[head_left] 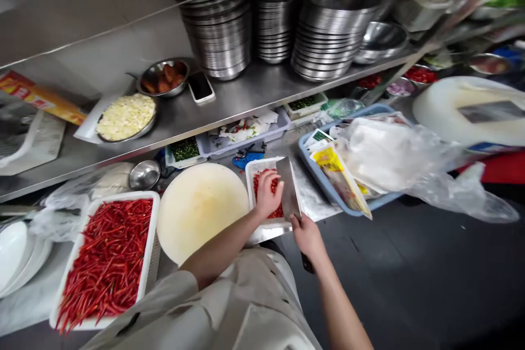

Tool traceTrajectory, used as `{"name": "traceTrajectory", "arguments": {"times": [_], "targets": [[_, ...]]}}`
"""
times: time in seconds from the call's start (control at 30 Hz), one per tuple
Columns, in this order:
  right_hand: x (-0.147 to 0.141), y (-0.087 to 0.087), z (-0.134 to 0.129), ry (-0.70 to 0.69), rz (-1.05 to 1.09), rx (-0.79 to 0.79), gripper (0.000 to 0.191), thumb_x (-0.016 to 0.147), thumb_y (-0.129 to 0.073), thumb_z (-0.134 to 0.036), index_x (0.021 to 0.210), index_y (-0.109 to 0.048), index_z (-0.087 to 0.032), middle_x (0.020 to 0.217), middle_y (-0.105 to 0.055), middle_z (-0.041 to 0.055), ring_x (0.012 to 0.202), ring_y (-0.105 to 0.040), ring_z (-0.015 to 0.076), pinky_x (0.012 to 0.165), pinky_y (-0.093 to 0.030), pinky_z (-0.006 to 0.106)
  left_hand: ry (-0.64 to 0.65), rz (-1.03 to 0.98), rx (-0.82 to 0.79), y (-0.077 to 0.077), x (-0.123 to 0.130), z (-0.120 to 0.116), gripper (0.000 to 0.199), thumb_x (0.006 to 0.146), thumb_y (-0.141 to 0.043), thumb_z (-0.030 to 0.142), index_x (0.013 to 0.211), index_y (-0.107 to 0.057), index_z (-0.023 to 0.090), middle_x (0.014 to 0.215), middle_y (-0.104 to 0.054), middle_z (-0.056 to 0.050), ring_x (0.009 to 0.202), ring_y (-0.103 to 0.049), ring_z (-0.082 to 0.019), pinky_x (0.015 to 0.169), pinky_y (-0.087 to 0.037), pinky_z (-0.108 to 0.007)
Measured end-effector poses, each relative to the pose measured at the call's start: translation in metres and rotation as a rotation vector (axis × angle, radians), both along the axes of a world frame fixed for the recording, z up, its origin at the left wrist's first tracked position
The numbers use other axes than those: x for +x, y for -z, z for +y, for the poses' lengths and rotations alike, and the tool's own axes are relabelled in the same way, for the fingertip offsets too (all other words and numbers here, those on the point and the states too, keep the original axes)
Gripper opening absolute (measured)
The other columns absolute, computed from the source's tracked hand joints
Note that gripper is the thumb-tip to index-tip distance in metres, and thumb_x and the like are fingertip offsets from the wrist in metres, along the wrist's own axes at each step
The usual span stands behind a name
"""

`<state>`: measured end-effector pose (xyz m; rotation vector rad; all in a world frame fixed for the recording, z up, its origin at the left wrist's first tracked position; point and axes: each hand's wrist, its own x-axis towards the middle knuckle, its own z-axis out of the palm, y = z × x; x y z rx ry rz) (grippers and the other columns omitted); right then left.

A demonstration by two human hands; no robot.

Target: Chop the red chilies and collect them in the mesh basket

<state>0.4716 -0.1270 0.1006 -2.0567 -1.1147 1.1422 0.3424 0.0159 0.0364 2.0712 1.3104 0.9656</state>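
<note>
My right hand grips the dark handle of a cleaver, whose broad blade stands over the right side of a small white basket. Chopped red chili lies inside that basket. Over the chili, beside the blade, is my left hand with its fingers bent; whether they hold any pieces is too small to tell. Just left of the basket sits a round cutting board, its surface bare and stained yellowish. A large white basket of whole red chilies stands further left.
Above the counter runs a steel shelf with stacked metal bowls, a phone and a bowl of chopped pale food. At right are a blue basket of bags and another round board bearing a blade.
</note>
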Motion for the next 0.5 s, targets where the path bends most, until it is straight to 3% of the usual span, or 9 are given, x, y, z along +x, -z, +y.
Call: {"name": "traceTrajectory", "arguments": {"times": [0.13,0.2,0.23,0.37,0.5], "targets": [[0.023,0.000,-0.005,-0.047,-0.023,0.005,0.053,0.095,-0.045,-0.062,0.097,-0.074,-0.019,0.085,-0.078,0.0143,0.084,-0.071,0.0300,0.075,-0.051,0.033,0.330,0.262,0.050,0.002,-0.016,0.014,0.026,0.107,-0.053,0.030,0.119,-0.075,0.022,0.128,-0.072,-0.013,0.127,-0.063,-0.028,0.114,-0.051,-0.051],[0.040,0.002,-0.003,-0.023,-0.075,-0.037,0.057,0.094,-0.045,-0.066,0.094,-0.074,-0.018,0.078,-0.076,0.0141,0.080,-0.070,0.0302,0.070,-0.050,0.033,0.429,0.357,0.032,0.003,-0.046,0.017,0.023,0.105,-0.056,0.028,0.113,-0.077,0.025,0.120,-0.075,-0.010,0.124,-0.065,-0.028,0.111,-0.052,-0.049],[0.048,0.004,0.000,-0.018,-0.102,-0.058,0.057,0.093,-0.045,-0.067,0.092,-0.074,-0.018,0.075,-0.075,0.0139,0.079,-0.070,0.0304,0.069,-0.050,0.033,0.418,0.372,0.021,0.002,-0.067,0.016,0.023,0.104,-0.056,0.029,0.112,-0.078,0.026,0.119,-0.075,-0.010,0.124,-0.065,-0.027,0.111,-0.052,-0.048],[0.061,0.017,0.019,-0.118,-0.177,-0.131,0.055,0.091,-0.046,-0.067,0.088,-0.074,-0.020,0.072,-0.074,0.0146,0.080,-0.071,0.0331,0.070,-0.050,0.036,0.070,0.351,-0.039,-0.011,-0.187,0.003,0.027,0.106,-0.053,0.033,0.117,-0.076,0.026,0.119,-0.074,-0.010,0.120,-0.066,-0.025,0.110,-0.053,-0.046],[0.015,0.038,0.052,-0.330,-0.228,-0.199,0.056,0.093,-0.044,-0.071,0.087,-0.075,-0.024,0.079,-0.076,0.0192,0.087,-0.073,0.0390,0.074,-0.052,0.042,-0.376,0.450,-0.128,-0.043,-0.357,-0.029,0.030,0.103,-0.051,0.030,0.119,-0.075,0.024,0.117,-0.073,-0.012,0.116,-0.066,-0.026,0.108,-0.054,-0.047]]}}
